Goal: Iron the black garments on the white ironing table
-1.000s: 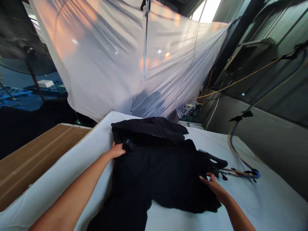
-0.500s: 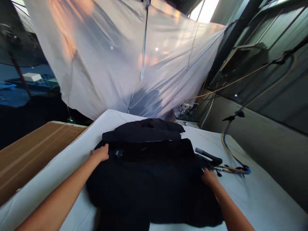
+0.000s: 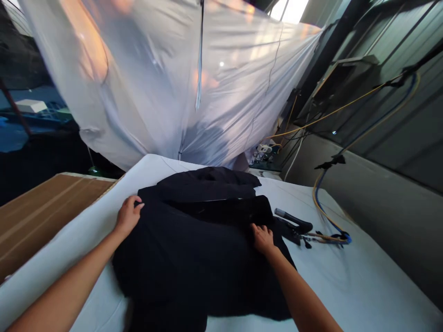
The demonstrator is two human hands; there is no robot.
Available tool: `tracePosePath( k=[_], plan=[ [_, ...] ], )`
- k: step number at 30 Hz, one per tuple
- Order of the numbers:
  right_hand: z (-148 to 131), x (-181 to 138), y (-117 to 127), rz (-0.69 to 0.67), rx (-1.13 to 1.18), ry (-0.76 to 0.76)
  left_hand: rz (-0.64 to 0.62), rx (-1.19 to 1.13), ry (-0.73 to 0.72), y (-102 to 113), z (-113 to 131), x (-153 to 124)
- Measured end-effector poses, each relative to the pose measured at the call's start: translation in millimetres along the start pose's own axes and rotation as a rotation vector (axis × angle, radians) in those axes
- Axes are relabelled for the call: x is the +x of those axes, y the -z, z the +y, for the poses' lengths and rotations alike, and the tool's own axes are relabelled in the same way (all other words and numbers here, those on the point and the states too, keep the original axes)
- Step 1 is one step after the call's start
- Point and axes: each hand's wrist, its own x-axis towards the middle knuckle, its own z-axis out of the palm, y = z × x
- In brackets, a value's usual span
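A black garment [image 3: 194, 258] lies spread on a white padded table [image 3: 346, 286], with a second dark piece [image 3: 207, 182] bunched behind it. My left hand [image 3: 127, 216] rests on the garment's left edge, fingers curled over the cloth. My right hand [image 3: 262, 238] presses on the garment's right part, fingers bent against the fabric near its upper fold. Whether either hand pinches cloth is hard to tell.
A black-handled steam iron [image 3: 293, 223] lies on the table right of the garment, its yellow and blue hoses [image 3: 321, 207] rising to the right. A translucent white sheet [image 3: 194, 78] hangs behind. A brown board [image 3: 41, 212] sits at left. Grey wall panels at right.
The garment was dragged leftward and toward me. My left hand slid left along the edge; my right hand moved from the garment's right border near the iron inward to its middle.
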Motion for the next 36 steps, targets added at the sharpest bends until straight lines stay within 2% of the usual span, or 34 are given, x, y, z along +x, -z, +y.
tracePosePath(
  k=[2, 4, 6, 7, 8, 11, 12, 14, 16, 19, 23, 27, 28, 30, 32, 33, 34, 36],
  plan=[
    [0.2, 8.0, 13.3, 0.055, 0.007, -0.042, 0.103, 0.030, 0.030, 7.3, 5.5, -2.3],
    [-1.7, 17.4, 28.6, 0.223, 0.013, -0.133, 0.153, 0.175, 0.110, 9.5, 22.3, -7.9],
    [-4.7, 24.6, 40.0, 0.400, 0.027, -0.207, 0.134, 0.335, 0.127, 4.5, 49.2, -15.5],
    [-5.5, 26.2, 42.5, 0.442, 0.041, -0.219, 0.072, 0.377, 0.077, -1.0, 65.0, -20.0],
    [-5.1, 26.2, 42.5, 0.441, 0.059, -0.221, -0.045, 0.378, -0.011, -8.7, 81.4, -25.1],
    [6.0, 15.6, 27.2, 0.327, 0.126, -0.301, -0.538, 0.231, -0.285, -42.2, 124.9, -46.3],
    [12.8, 9.7, 18.5, 0.292, 0.149, -0.373, -0.655, 0.192, -0.310, -55.6, 135.6, -55.3],
    [28.2, -2.3, -0.9, 0.227, 0.210, -0.537, -0.768, 0.182, -0.264, -82.2, 149.6, -73.8],
    [42.1, -11.4, -19.3, 0.153, 0.283, -0.626, -0.782, 0.231, -0.190, -105.2, 155.0, -89.7],
    [55.5, -19.8, -41.0, 0.066, 0.395, -0.559, -0.745, 0.295, -0.165, -125.7, 153.2, -103.3],
    [70.2, -40.0, -57.9, -0.055, 0.508, -0.394, -0.778, 0.313, -0.187, -125.2, 146.5, -113.5],
    [89.4, -62.3, -51.5, -0.162, 0.447, -0.378, -0.860, 0.336, -0.232, -115.6, 149.3, -126.2],
    [94.0, -61.4, -44.4, -0.133, 0.391, -0.375, -0.872, 0.346, -0.220, -115.3, 152.9, -127.5],
    [102.9, -48.2, -24.9, 0.034, 0.252, -0.343, -0.867, 0.352, -0.177, -118.5, 164.1, -124.7],
    [112.7, -23.6, -3.5, 0.250, 0.134, -0.291, -0.810, 0.325, -0.171, -126.5, 179.1, -114.5],
    [118.5, -9.8, 5.8, 0.311, 0.095, -0.268, -0.762, 0.306, -0.198, -131.6, 187.0, -107.2],
    [125.0, 3.5, 13.2, 0.321, 0.071, -0.245, -0.708, 0.291, -0.237, -137.1, 194.7, -98.9],
    [140.5, 25.2, 21.2, 0.241, 0.052, -0.176, -0.603, 0.287, -0.317, -148.4, 207.9, -80.9]
  ],
)
